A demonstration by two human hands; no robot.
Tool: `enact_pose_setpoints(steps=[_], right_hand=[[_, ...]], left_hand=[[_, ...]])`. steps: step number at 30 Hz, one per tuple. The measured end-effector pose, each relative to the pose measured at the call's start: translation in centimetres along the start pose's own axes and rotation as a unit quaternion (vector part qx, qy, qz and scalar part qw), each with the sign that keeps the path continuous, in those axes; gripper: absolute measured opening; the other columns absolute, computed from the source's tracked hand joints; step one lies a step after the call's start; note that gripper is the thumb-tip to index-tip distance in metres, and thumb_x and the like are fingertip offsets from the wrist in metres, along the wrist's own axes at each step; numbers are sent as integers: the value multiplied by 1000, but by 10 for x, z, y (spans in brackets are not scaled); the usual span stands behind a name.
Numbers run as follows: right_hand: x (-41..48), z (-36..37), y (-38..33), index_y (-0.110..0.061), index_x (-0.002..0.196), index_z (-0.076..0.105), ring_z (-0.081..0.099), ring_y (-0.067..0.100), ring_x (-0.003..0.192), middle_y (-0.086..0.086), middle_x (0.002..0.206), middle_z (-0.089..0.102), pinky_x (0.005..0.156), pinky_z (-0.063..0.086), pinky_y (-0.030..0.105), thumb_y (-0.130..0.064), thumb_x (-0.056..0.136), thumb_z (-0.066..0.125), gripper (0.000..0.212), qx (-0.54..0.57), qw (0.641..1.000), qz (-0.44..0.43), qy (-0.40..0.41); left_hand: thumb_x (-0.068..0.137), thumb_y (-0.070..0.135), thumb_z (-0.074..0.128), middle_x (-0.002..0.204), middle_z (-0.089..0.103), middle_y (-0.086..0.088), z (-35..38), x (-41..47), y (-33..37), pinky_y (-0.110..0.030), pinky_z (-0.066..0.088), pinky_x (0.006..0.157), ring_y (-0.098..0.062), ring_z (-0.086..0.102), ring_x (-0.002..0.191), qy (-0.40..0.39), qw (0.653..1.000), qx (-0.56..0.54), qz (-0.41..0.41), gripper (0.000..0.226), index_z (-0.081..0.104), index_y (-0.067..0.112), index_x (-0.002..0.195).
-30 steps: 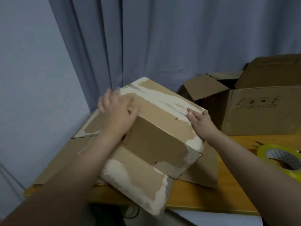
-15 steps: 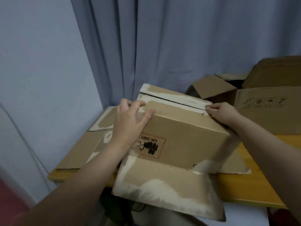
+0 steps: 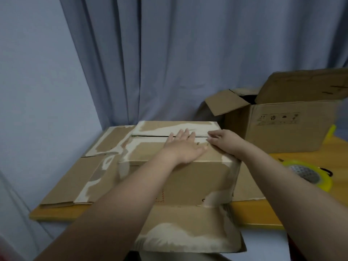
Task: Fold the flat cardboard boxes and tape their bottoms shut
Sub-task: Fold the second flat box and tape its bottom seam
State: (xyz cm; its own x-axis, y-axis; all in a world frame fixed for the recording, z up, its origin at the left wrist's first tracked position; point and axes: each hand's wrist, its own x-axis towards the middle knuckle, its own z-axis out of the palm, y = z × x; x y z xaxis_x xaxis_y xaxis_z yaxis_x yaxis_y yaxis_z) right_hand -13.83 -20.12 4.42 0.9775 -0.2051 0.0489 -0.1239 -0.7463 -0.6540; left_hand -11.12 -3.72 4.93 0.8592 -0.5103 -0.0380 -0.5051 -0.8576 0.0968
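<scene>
Brown corrugated cardboard box with torn whitish patches [image 3: 197, 178], from the head camera: standing at 6 o'clock of the orange-yellow wooden table [image 3: 263, 217], near the front edge, probably bottom side up. Two upper flaps closed and meeting in a narrow dark seam [image 3: 150, 136]. One more flap [image 3: 188, 228] spread out over the table edge toward 6 o'clock.

Left hand [image 3: 185, 146] laid flat across the seam, fingers straight and close together, pressing both flaps down and gripping nothing. Right hand [image 3: 225, 143] just beside it at 3 o'clock, fingers bent, tips at the right end of the seam; cannot tell if pinching the flap edge or only pushing on it.

At 9 o'clock of the box, flat brown cardboard sheets [image 3: 79, 178], not yet folded. At 2 o'clock, larger open brown cardboard carton [image 3: 286, 129]. At 3 o'clock, yellow roll of tape [image 3: 324, 183], well apart from both hands.

Step in hand, by judgement: closing the bottom flaps before taping. To do it well: press evenly with the flat palm, bring both edges level and close without overlap, hold with one hand only, reach toward 3 o'clock for the tape with the other. Better not to release both hands together, because of risk of flaps springing up.
</scene>
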Motion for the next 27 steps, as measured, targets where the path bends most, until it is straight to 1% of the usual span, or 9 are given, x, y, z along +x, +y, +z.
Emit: enact_pose_setpoints(steps=[4, 8, 12, 14, 17, 19, 22, 24, 27], right_hand=[[-26, -6, 38, -17, 131, 58, 54, 6, 99, 1, 128, 57, 77, 43, 20, -25, 98, 50, 34, 215, 973, 17, 77], [-38, -1, 110, -15, 134, 51, 48, 31, 122, 13, 134, 52, 101, 40, 41, -28, 96, 49, 40, -97, 965, 145, 197], [-56, -12, 165, -11, 137, 40, 35, 33, 134, 14, 137, 48, 116, 5, 53, -23, 97, 42, 42, -276, 903, 327, 43], [-61, -18, 177, -16, 99, 57, 55, 28, 107, 6, 93, 62, 116, 6, 53, -13, 94, 42, 16, -314, 899, 305, 24], [-62, -30, 172, -18, 67, 45, 46, 19, 64, 1, 63, 49, 113, 14, 51, -18, 94, 48, 28, -321, 903, 272, 79], [-60, -40, 162, -16, 78, 56, 49, 22, 69, 1, 66, 52, 110, 18, 48, -31, 95, 51, 23, -252, 929, 239, 127], [-63, -55, 133, -15, 131, 50, 54, 31, 109, 7, 104, 63, 105, 23, 43, -40, 95, 54, 43, -143, 964, 136, 176], [-66, -64, 106, -14, 132, 50, 54, 32, 112, 8, 116, 61, 99, 37, 44, -38, 92, 59, 47, -34, 974, 36, 220], [-70, -76, 55, -14, 120, 57, 64, 24, 95, 4, 105, 65, 73, 52, 32, -31, 91, 63, 34, 196, 960, -67, 187]], left_hand=[[91, 69, 16, 160, -7, 0, 6, 27, 26, -45, -6, 117, -17, -7, 147, -37, 999, 5, 16, 78, 3, 23, 153], [92, 69, 13, 160, -6, -2, 8, 37, 39, -46, -4, 117, -19, -7, 147, -37, 999, 12, 11, 78, 3, 22, 153], [91, 69, 11, 161, -1, -3, 10, 40, 49, -46, -1, 117, -21, -2, 148, -29, 999, 25, 7, 78, 5, 22, 154], [91, 70, 11, 161, 3, -2, 10, 38, 48, -45, 0, 117, -22, 2, 148, -18, 1000, 22, 11, 78, 7, 23, 154], [91, 70, 12, 161, 7, -2, 10, 36, 45, -45, 2, 117, -23, 6, 147, -11, 1000, 12, 8, 79, 10, 23, 153], [91, 70, 12, 161, 8, -3, 9, 38, 46, -46, 5, 117, -24, 8, 147, -14, 1000, 17, 4, 78, 10, 23, 153], [94, 64, 14, 160, 11, -1, 6, 40, 43, -47, 10, 115, -25, 11, 146, -13, 1000, 18, 14, 70, 14, 25, 153], [97, 60, 16, 160, 12, 3, 2, 38, 32, -47, 10, 115, -22, 11, 146, -12, 999, 7, 39, 63, 16, 30, 152], [93, 66, 22, 160, 9, 7, -9, 28, -5, -45, 5, 118, -15, 6, 147, -33, 998, -13, 47, 65, 16, 36, 151]])
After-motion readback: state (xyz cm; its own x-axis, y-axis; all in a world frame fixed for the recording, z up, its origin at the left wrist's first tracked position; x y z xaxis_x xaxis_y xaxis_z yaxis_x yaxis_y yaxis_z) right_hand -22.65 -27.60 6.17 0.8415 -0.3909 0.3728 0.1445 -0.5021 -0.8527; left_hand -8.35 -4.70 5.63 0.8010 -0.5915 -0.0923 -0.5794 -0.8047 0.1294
